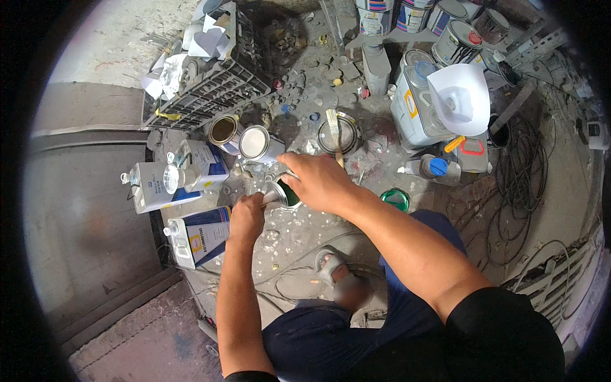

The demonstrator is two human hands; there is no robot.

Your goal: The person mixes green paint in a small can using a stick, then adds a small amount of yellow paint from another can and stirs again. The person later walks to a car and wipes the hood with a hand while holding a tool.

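Looking down through the head view, I have both hands over the floor near the middle of the scene; my left hand (247,218) is closed on the near left side of a silvery metal can (277,193) with dark green inside; my right hand (316,183) reaches over that can from the right, fingers bent and partly spread, though I cannot tell whether it grips anything.

As for progress, I judge the opening done, since the green shows within; a round green-smeared lid (396,200) lies on the floor to the right, well apart from the can; handling of the can is unfinished, with green inside and no lid on it; I cannot tell how much it holds.

A paintbrush (333,127) lies across a round can (349,141) on the far side of my right hand; just left of these are a white-topped can (255,142) and a brown-topped can (223,130).
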